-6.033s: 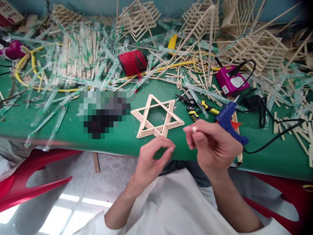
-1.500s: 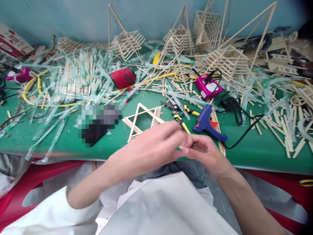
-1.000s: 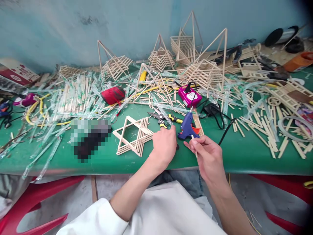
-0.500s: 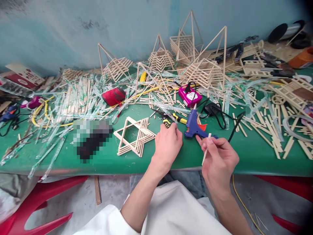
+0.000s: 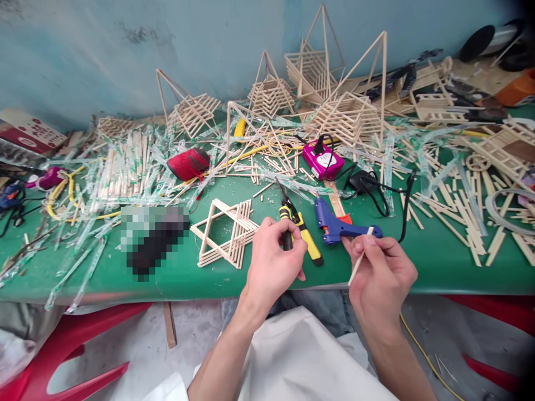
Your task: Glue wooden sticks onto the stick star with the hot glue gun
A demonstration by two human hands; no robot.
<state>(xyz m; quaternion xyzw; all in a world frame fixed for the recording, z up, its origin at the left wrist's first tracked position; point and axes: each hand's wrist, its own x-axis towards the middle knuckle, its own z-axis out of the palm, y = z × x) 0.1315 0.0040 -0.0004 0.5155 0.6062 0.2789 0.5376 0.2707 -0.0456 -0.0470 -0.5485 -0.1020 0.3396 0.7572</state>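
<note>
My right hand (image 5: 382,267) pinches a short thin wooden stick (image 5: 360,262) between thumb and fingers, tilted. Just beyond it lies a blue glue gun (image 5: 330,220) with an orange trigger, nozzle pointing away. My left hand (image 5: 276,253) is closed, thumb against curled fingertips; whether something small is between them I cannot make out. Yellow-and-black pliers (image 5: 308,240) lie on the table with handles apart, one handle partly behind the left fingers. To the left of that hand a six-pointed star (image 5: 225,233) of stacked wooden sticks lies flat.
The green table (image 5: 184,289) holds bundled sticks in plastic (image 5: 129,172), a red thread spool (image 5: 189,164), a magenta box (image 5: 324,159) with black cables, and several stick frames (image 5: 346,120) near the wall. Loose sticks (image 5: 463,223) lie at right. A pixelated dark object (image 5: 156,242) is at left.
My left hand has drawn back from the pliers toward me and left, uncovering more of them. My right hand, still with the stick, has shifted slightly right and nearer. The view has tilted a little.
</note>
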